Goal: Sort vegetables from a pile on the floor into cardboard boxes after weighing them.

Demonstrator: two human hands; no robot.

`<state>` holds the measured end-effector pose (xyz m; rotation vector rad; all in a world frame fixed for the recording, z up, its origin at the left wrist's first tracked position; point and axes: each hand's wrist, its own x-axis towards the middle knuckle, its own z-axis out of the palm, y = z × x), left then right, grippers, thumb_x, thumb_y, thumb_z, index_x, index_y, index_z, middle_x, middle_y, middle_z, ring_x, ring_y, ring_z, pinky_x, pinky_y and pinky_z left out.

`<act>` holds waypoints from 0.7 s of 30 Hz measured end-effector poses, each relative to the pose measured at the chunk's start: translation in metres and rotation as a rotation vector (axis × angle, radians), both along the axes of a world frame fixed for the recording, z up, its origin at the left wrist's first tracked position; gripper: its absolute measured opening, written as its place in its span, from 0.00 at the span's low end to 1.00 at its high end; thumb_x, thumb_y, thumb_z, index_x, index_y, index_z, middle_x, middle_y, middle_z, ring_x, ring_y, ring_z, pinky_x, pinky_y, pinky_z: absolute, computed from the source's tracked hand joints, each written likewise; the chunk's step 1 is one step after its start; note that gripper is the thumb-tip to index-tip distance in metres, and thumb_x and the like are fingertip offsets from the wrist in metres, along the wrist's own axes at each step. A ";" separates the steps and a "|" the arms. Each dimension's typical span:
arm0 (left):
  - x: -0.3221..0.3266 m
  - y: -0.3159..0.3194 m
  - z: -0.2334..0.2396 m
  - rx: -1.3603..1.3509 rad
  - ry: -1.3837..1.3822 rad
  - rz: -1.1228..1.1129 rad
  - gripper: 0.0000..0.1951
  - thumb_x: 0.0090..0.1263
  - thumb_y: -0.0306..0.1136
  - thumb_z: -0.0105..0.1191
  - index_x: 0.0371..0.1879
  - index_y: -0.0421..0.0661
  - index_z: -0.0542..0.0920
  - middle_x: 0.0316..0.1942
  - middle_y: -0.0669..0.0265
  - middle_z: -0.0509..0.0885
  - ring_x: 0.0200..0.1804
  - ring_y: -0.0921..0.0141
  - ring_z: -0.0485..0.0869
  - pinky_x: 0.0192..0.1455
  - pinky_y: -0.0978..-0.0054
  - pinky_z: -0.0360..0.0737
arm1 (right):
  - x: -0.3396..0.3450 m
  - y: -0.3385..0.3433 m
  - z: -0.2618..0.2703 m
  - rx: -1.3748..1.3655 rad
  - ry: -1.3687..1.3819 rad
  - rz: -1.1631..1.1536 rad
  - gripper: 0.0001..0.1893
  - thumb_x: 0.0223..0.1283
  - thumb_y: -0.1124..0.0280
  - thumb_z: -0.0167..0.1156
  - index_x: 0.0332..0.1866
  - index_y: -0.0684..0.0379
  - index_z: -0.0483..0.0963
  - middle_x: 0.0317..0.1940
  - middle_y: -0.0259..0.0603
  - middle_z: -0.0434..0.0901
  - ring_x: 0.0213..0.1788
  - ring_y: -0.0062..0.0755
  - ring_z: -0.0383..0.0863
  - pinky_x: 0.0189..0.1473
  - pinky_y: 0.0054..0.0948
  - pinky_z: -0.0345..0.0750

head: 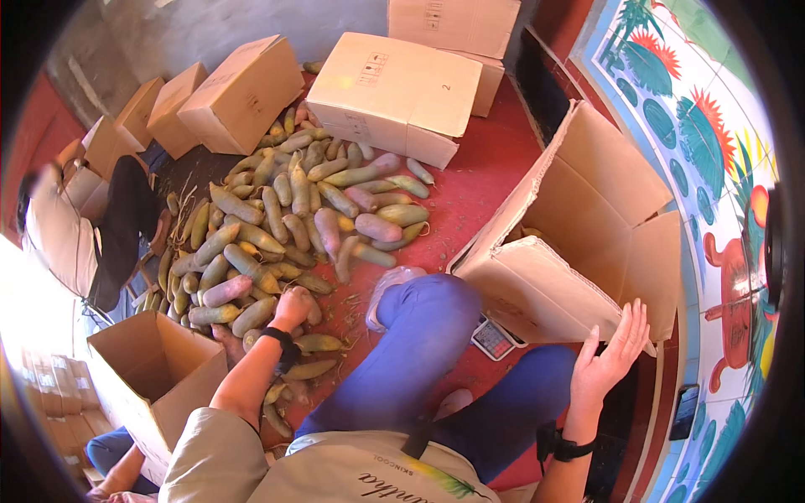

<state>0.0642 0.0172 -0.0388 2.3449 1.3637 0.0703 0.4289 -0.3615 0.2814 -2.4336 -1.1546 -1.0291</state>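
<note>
My left hand [294,309], with a dark band at the wrist, reaches into a large heap of long green and pinkish root vegetables [300,188], which look like radishes. Its fingers curl down against a brownish root [314,310]; their undersides are hidden, so a firm grip cannot be made out. At the right, my right hand [615,358] lies with fingers nearly straight and thumb apart against the near edge of an open cardboard box [534,295]. That box stands tilted in view over a digital scale [494,338], whose keypad shows. A few roots [531,232] are partly visible inside the box.
Another open carton [157,371] stands left of my left arm. Closed cartons [393,94] and several more boxes [242,94] line the back. A person [63,232] is at the far left; another person's arm [122,471] shows lower left. A phone [684,412] lies on the painted tiles.
</note>
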 end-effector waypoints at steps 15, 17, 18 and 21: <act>0.081 -0.087 0.126 -0.336 -0.554 0.024 0.11 0.64 0.30 0.53 0.43 0.38 0.79 0.36 0.58 0.84 0.40 0.68 0.82 0.46 0.73 0.77 | -0.015 -0.043 -0.055 0.066 -0.106 0.004 0.21 0.60 0.70 0.54 0.58 0.66 0.65 0.63 0.58 0.63 0.66 0.60 0.58 0.64 0.57 0.56; 0.079 -0.087 0.124 -0.346 -0.566 0.030 0.11 0.64 0.30 0.53 0.42 0.38 0.79 0.35 0.59 0.84 0.39 0.69 0.82 0.45 0.74 0.77 | -0.015 -0.047 -0.067 0.085 -0.056 0.065 0.22 0.59 0.72 0.54 0.58 0.66 0.65 0.62 0.57 0.64 0.66 0.60 0.59 0.64 0.55 0.57; 0.077 -0.087 0.123 -0.359 -0.579 0.048 0.10 0.64 0.30 0.53 0.42 0.38 0.79 0.34 0.59 0.83 0.38 0.70 0.81 0.44 0.75 0.76 | -0.016 -0.049 -0.071 0.075 0.033 0.074 0.22 0.57 0.73 0.55 0.58 0.66 0.65 0.62 0.57 0.65 0.65 0.58 0.60 0.64 0.53 0.58; 0.073 -0.089 0.117 -0.495 -0.658 0.103 0.10 0.64 0.29 0.53 0.41 0.39 0.80 0.32 0.62 0.83 0.36 0.73 0.80 0.41 0.76 0.76 | -0.015 -0.051 -0.080 0.118 0.162 0.059 0.25 0.51 0.76 0.59 0.57 0.64 0.67 0.60 0.51 0.67 0.65 0.50 0.63 0.63 0.50 0.60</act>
